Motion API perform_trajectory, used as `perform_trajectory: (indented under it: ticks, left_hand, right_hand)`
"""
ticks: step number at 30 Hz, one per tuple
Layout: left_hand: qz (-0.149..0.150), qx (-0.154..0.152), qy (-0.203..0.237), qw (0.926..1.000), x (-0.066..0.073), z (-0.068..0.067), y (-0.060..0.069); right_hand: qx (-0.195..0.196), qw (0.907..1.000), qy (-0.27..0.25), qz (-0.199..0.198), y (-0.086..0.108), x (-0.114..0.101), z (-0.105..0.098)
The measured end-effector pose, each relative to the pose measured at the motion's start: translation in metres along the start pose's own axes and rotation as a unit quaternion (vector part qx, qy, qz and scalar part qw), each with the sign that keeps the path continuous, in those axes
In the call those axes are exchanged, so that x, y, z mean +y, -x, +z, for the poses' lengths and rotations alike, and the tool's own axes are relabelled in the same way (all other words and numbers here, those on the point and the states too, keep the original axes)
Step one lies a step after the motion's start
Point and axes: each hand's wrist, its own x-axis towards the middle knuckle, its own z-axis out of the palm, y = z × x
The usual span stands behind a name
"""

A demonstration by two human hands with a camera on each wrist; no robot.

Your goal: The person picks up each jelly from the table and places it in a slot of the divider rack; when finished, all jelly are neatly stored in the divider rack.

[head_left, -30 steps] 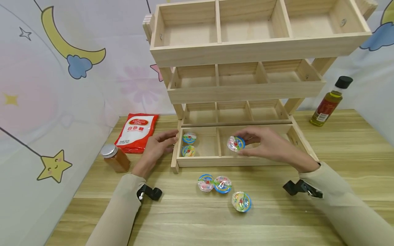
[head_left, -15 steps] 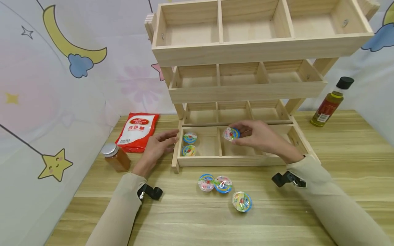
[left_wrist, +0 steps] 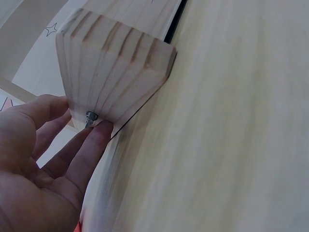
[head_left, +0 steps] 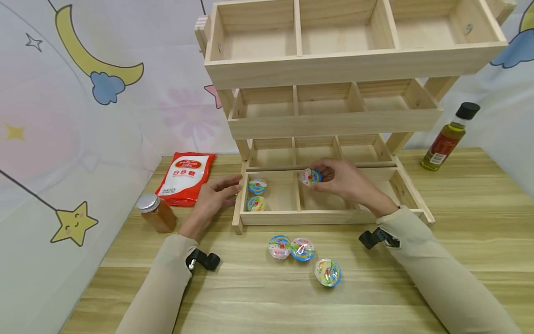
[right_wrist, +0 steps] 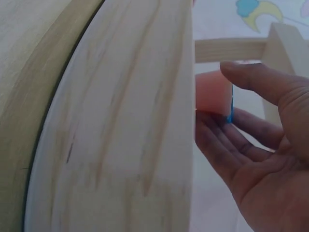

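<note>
My right hand pinches a small jelly cup between thumb and fingers, over the back of the bottom tray's middle compartment. In the right wrist view the cup's pink side shows, partly hidden by the wooden front board. My left hand rests with its fingertips against the left end of the wooden rack, near a metal bolt. Two more jelly cups, one behind the other, sit in the bottom tray's left compartment.
Three jelly cups lie on the table before the rack: two touching and one apart. Left stand a red-white sugar bag and a silver-lidded jar. An oil bottle stands right. Upper trays overhang.
My right hand has carried the jelly cup left and towards the back of the middle compartment. The left hand stays against the rack.
</note>
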Motion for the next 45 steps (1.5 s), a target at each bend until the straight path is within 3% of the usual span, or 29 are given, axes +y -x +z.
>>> perform_trajectory:
  ticks: [22,45]
  left_hand:
    - [-0.001,0.001,0.002,1.0,-0.001,0.001,0.001]
    - [0.002,-0.003,0.003,1.0,0.001,0.001,0.001]
  right_hand:
    - [0.027,0.9983,0.037,0.037,-0.005,0.024,0.017]
    - [0.041,0.9974,0.037,0.046,-0.011,0.027,0.029]
